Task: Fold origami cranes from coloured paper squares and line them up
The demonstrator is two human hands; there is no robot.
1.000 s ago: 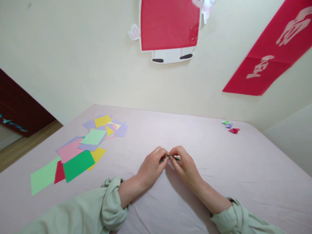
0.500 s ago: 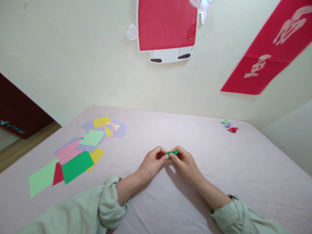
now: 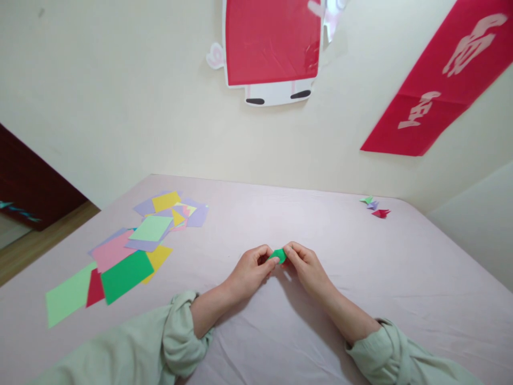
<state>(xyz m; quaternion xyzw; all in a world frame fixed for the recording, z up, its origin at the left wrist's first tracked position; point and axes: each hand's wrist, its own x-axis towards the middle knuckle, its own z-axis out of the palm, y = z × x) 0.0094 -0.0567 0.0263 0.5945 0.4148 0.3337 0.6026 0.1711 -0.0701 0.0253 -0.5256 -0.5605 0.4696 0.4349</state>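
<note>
A small folded piece of green paper point(image 3: 279, 255) is held between my two hands, just above the cloth-covered table point(image 3: 248, 342). My left hand point(image 3: 251, 271) pinches its left end, thumb on the near side. At the paper's right edge, my right hand point(image 3: 305, 266) grips with thumb and fingertips. A broad, many-sided green face shows between the fingers. The fingertips behind the paper are partly hidden.
Loose coloured sheets lie overlapping on the left, among them a dark green sheet point(image 3: 127, 275) and a pink sheet point(image 3: 115, 250). At the far right sit small folded paper figures: a red one point(image 3: 380, 213), a purple one point(image 3: 372, 205) and a light green one point(image 3: 366, 200). A wall point(image 3: 180, 128) stands behind the table.
The green paper has turned from a thin, pointed shape to a broader face. My right thumb and fingers have shifted from over its middle to its right edge.
</note>
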